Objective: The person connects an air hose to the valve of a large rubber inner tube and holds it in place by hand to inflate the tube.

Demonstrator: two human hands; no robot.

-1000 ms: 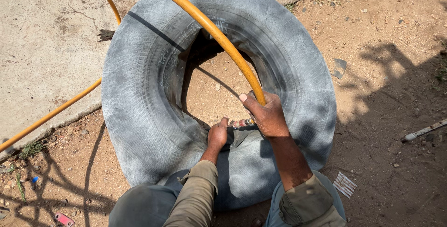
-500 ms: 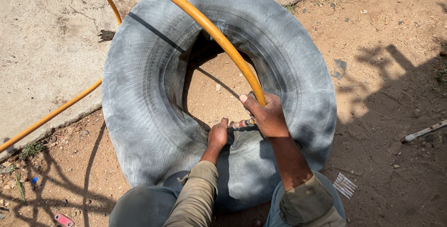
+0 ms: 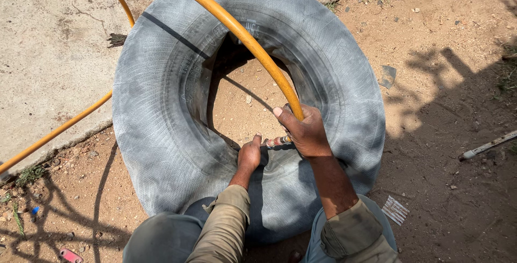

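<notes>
While our right hand (image 3: pixel 308 132) wraps its grip around the orange rubber hose (image 3: pixel 245 37), our left hand (image 3: pixel 249 154) pinches the metal valve (image 3: pixel 276 142) at the large grey inflated inner tube (image 3: pixel 161 112).

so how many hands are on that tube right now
2, both the person's own. The left hand presses the inner rim of the grey inner tube near its valve. The right hand grips the orange hose end at that valve. No other hands show.

harsh bright sunlight, hard dark shadows on the dirt (image 3: pixel 447 112), sharp focus, slight wide-angle edge distortion
</notes>
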